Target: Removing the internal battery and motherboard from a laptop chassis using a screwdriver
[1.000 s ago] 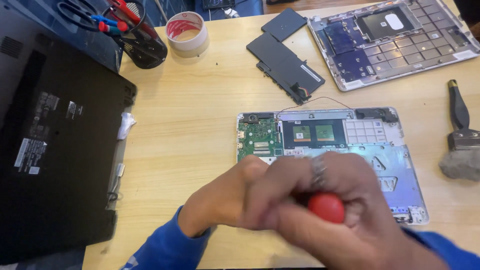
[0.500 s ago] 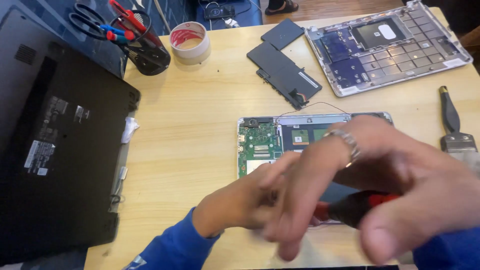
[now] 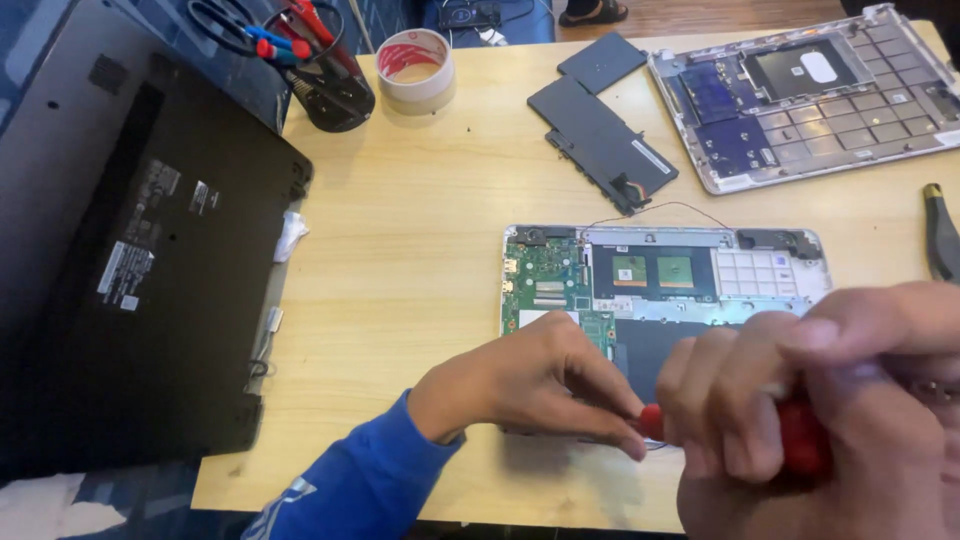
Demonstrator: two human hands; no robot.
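Near the front edge of the desk [image 3: 420,230], both hands are closed on a red-handled screwdriver [image 3: 800,440]: the right hand [image 3: 830,420] grips its handle, and the left hand [image 3: 530,385] pinches its front end, over an opened laptop base [image 3: 660,275] showing a green circuit board.

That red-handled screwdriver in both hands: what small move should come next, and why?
Probably lower the tip onto the opened laptop base and seat it before turning. The right hand grips the red-handled screwdriver while the left hand pinches its front end just above the base's near edge; the tip itself is hidden.
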